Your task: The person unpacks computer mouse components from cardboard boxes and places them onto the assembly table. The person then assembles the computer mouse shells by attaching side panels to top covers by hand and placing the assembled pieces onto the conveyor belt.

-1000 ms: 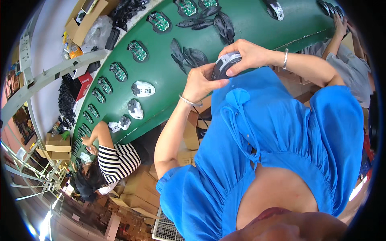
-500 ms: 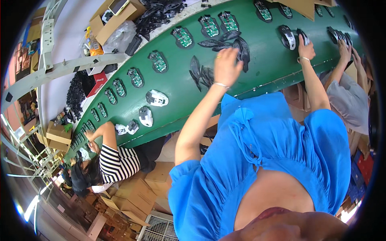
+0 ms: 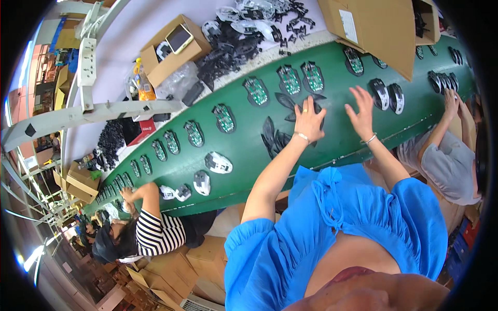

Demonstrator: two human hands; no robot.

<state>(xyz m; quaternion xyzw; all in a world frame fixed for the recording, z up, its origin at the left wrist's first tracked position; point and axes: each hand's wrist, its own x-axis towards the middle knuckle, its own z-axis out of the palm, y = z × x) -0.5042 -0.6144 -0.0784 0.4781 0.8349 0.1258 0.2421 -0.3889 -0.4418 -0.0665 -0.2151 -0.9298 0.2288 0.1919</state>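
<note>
My left hand [image 3: 309, 123] lies over a small heap of black plastic side pieces [image 3: 284, 101], its fingers spread and touching them. Part of that heap is hidden under my palm. More dark curved pieces [image 3: 268, 132] lie just left of my wrist. My right hand [image 3: 361, 111] hovers above the green belt, fingers apart, holding nothing. To its right, two black-and-white computer mice [image 3: 396, 99] rest side by side. Beyond my left hand sit open mouse bases with green circuit boards [image 3: 313, 78].
More mouse bases [image 3: 194, 133] line the green belt [image 3: 244, 166] to the left, with white mouse shells [image 3: 218, 163] nearer. A cardboard box [image 3: 363, 31] overhangs the far edge. A person in stripes [image 3: 161, 233] works at left, another in grey [image 3: 441, 160] at right.
My right hand has let go of a mouse, now beside the other one, and moved left. My left hand has settled onto the black pieces. The whole view has shifted.
</note>
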